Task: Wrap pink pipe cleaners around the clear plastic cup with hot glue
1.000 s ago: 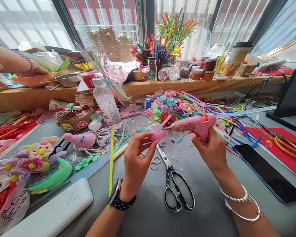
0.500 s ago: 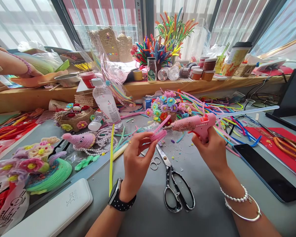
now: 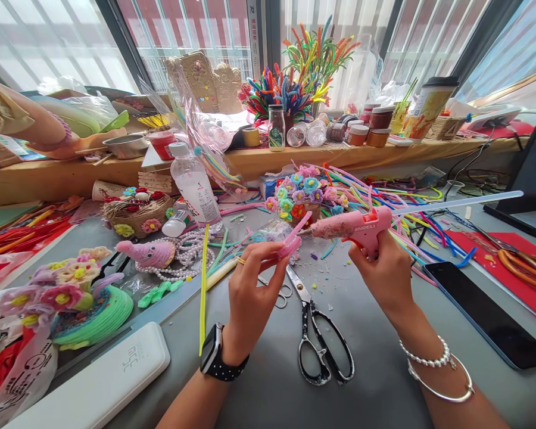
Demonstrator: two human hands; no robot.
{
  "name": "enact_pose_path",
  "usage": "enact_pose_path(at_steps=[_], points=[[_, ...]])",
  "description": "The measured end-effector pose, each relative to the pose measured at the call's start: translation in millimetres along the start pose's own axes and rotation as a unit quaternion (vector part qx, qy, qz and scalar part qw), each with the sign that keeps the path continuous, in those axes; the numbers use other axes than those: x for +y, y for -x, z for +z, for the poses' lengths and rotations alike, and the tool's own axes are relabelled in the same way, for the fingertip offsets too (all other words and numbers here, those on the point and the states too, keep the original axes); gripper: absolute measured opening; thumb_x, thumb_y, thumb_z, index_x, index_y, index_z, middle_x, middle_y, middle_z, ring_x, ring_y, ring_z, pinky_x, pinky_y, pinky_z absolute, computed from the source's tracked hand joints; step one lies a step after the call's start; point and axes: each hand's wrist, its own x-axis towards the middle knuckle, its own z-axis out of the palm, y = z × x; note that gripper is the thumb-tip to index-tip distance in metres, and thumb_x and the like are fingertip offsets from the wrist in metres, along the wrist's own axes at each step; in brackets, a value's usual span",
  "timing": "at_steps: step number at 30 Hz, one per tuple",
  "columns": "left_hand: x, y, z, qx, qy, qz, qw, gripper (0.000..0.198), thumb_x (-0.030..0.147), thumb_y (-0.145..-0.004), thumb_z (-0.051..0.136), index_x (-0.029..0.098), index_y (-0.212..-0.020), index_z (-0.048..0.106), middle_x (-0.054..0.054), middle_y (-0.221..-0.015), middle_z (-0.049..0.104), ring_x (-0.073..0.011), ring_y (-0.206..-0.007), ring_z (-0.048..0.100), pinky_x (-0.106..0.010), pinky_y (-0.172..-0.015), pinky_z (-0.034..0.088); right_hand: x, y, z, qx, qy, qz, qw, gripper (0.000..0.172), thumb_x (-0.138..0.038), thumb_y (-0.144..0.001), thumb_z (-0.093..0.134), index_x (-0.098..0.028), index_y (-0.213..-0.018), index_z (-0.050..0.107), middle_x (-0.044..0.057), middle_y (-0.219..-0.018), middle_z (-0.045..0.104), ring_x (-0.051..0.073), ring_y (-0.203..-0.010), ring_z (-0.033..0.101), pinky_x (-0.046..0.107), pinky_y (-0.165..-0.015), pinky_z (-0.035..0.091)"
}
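Between the fingertips of my left hand (image 3: 254, 292) is pinched a pink pipe cleaner (image 3: 290, 244), bent into a loop with one end sticking up. My right hand (image 3: 382, 274) grips a pink hot glue gun (image 3: 351, 228) by its handle, with a long clear glue stick (image 3: 462, 202) jutting from its back. The gun's nozzle is right beside the pink piece; whether they touch I cannot tell. Below and between my hands, large black-handled scissors (image 3: 315, 328) lie on the grey table, partly over smaller scissors (image 3: 282, 296).
A power bank (image 3: 102, 375) and a crochet-like green flower piece (image 3: 93, 316) lie at left. Behind my hands stand a water bottle (image 3: 196, 190) and a basket of fuzzy flowers (image 3: 301, 193). A phone (image 3: 486, 313) is at right. Another person's arm (image 3: 31, 116) reaches across the shelf.
The looped pink pipe cleaner has turned slightly in my left fingers, which have shifted a little. The glue gun stays beside it. The other person's arm at upper left has moved.
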Motion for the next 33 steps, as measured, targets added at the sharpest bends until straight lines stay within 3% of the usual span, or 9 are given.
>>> enact_pose_path(at_steps=[6,12,18,20,23,25,27,30,33], points=[[3,0,0.1,0.005,0.048,-0.047,0.998,0.017,0.013,-0.078,0.06,0.021,-0.094,0.059,0.0,-0.09,0.06,-0.0093,-0.076,0.063,-0.022,-0.071,0.058,2,1,1,-0.013,0.004,-0.001,1.0,0.012,-0.029,-0.074,0.054,-0.019,-0.081,0.053,-0.004,-0.057,0.046,0.013,-0.047,0.042,0.028,-0.048,0.036],[-1,-6,-2.3,0.026,0.204,-0.181,0.962,0.017,0.019,-0.074,0.066,0.02,-0.091,0.06,0.001,-0.087,0.062,-0.0094,-0.076,0.064,-0.02,-0.07,0.057,10,-6,3,-0.028,0.03,0.035,0.999,0.022,-0.04,-0.07,0.059,-0.02,-0.072,0.05,-0.004,-0.054,0.043,0.013,-0.046,0.038,0.028,-0.046,0.033],[-5,-12,-5.3,0.051,0.293,-0.237,0.925,0.019,0.024,-0.072,0.069,0.02,-0.089,0.06,0.001,-0.084,0.063,-0.0091,-0.073,0.066,-0.021,-0.068,0.057,30,-9,13,-0.138,0.118,0.118,0.976,0.024,-0.041,-0.069,0.057,-0.018,-0.069,0.05,-0.001,-0.057,0.047,0.016,-0.05,0.044,0.028,-0.046,0.032],[-5,-13,-5.9,0.051,0.304,-0.239,0.921,0.02,0.025,-0.071,0.069,0.02,-0.089,0.061,0.002,-0.084,0.063,-0.0088,-0.072,0.066,-0.02,-0.068,0.057,36,-8,15,-0.181,0.131,0.119,0.967,0.027,-0.043,-0.07,0.058,-0.016,-0.072,0.053,0.003,-0.062,0.052,0.02,-0.055,0.05,0.03,-0.05,0.037],[-4,-13,-6.4,0.049,0.316,-0.226,0.92,0.019,0.024,-0.071,0.07,0.02,-0.088,0.061,0.002,-0.081,0.063,-0.008,-0.071,0.065,-0.019,-0.067,0.057,38,-7,14,-0.178,0.143,0.101,0.968,0.036,-0.044,-0.065,0.067,-0.012,-0.077,0.058,0.014,-0.079,0.059,0.031,-0.081,0.057,0.041,-0.067,0.044],[-4,-13,-6.9,0.039,0.323,-0.215,0.921,0.018,0.022,-0.071,0.069,0.021,-0.088,0.061,0.002,-0.08,0.063,-0.0083,-0.07,0.065,-0.019,-0.067,0.057,32,-9,10,-0.167,0.098,0.078,0.978,0.044,-0.046,-0.063,0.071,-0.01,-0.087,0.06,0.019,-0.093,0.059,0.035,-0.096,0.054,0.048,-0.078,0.043],[-4,-13,-7.6,0.02,0.329,-0.204,0.922,0.017,0.02,-0.073,0.068,0.021,-0.089,0.061,0.002,-0.081,0.064,-0.0083,-0.071,0.064,-0.019,-0.067,0.056,19,-12,6,-0.206,-0.048,0.036,0.977,0.051,-0.049,-0.065,0.069,-0.014,-0.101,0.057,0.016,-0.105,0.058,0.032,-0.102,0.054,0.048,-0.084,0.044],[-4,-12,-9.4,-0.009,0.337,-0.19,0.922,0.016,0.019,-0.075,0.067,0.022,-0.089,0.062,0.002,-0.083,0.064,-0.0072,-0.071,0.063,-0.017,-0.066,0.055,-7,-20,2,-0.324,-0.276,-0.007,0.905,0.077,-0.05,-0.064,0.071,-0.024,-0.129,0.038,0.013,-0.13,0.046,0.027,-0.115,0.05,0.042,-0.085,0.05],[-3,-11,-11.8,-0.028,0.345,-0.19,0.919,0.015,0.018,-0.075,0.066,0.022,-0.089,0.062,0.002,-0.084,0.064,-0.007,-0.07,0.063,-0.017,-0.065,0.054,-29,-26,5,-0.361,-0.365,-0.064,0.856,0.096,-0.043,-0.058,0.077,-0.03,-0.138,0.025,0.011,-0.144,0.031,0.029,-0.13,0.035,0.046,-0.098,0.043]])
